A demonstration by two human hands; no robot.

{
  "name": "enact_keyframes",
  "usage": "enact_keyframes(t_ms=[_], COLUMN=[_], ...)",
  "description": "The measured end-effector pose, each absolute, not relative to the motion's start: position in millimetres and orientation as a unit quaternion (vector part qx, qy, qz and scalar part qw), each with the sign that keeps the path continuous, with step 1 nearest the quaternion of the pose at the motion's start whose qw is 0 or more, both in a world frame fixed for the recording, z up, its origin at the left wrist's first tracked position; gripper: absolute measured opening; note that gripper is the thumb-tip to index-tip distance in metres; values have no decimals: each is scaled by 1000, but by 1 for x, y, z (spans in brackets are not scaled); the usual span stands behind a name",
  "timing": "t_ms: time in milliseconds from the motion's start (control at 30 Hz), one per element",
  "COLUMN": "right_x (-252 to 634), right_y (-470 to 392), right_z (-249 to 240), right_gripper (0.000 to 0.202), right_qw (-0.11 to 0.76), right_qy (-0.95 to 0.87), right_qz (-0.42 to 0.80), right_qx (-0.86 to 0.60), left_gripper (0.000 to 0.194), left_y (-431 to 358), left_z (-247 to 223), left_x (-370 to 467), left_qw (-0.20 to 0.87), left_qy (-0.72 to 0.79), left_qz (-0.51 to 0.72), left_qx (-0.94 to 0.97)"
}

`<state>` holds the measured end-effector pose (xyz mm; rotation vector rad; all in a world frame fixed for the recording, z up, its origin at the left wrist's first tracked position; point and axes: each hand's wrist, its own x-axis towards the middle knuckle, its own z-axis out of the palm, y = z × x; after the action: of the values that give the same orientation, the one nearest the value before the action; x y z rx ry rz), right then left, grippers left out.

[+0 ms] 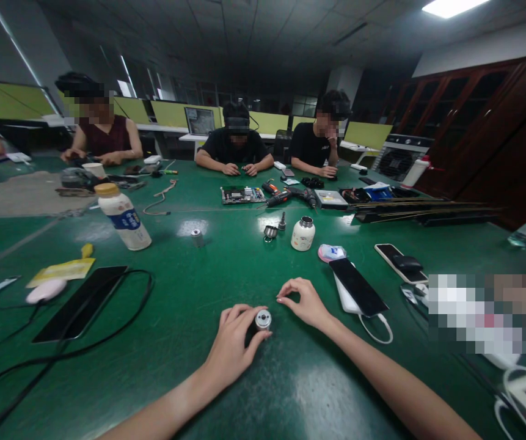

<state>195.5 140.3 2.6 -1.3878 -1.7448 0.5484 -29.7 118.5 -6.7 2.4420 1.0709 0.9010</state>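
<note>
Clasping a small metal cylinder (263, 319) in the left hand (231, 337), just to the near-left of the right hand (306, 300).
Appears roughly upright along its long axis, top face showing, between left thumb and fingers; cannot tell whether touching the bench (189, 281). Sits against the left hand, apart from the right, where thumb and index tips curl close together, perhaps pinching something too small to make out.

Dim overall, with a bright light (452, 6) at upper right, glare on the counter (184, 293) and stretched edges.
</note>
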Motion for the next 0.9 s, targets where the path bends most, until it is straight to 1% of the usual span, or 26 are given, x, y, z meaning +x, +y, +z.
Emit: enact_keyframes(t_ms=[67,167,233,300,467,633,733,833,900], right_x=[196,186,176,166,154,152,154,156,157], right_y=[141,133,125,116,106,107,106,105,104], right_z=[-1,9,21,31,35,26,26,32,36], right_gripper=[9,12,15,15,16,15,22,19,24], right_qw=[407,478,506,497,439,437,455,479,465], right_qy=[-694,-652,-638,-650,-702,-720,-698,-671,-690], right_qz=[208,235,272,287,247,201,186,192,212], right_qx=[-556,-540,-514,-498,-503,-500,-520,-533,-513], left_gripper=[34,34,33,32,31,29,31,33,32], left_y=[119,119,119,119,118,117,117,117,117], left_z=[-7,-8,-9,-10,-7,-4,-5,-7,-7], left_x=[-30,-30,-30,-31,-30,-28,-28,-29,-30], left_qw=[161,161,162,163,166,168,171,168,166], left_qy=[374,372,371,370,360,359,361,367,368], left_qz=[315,316,318,320,319,317,315,316,316], left_qx=[857,858,857,857,861,862,861,859,859])
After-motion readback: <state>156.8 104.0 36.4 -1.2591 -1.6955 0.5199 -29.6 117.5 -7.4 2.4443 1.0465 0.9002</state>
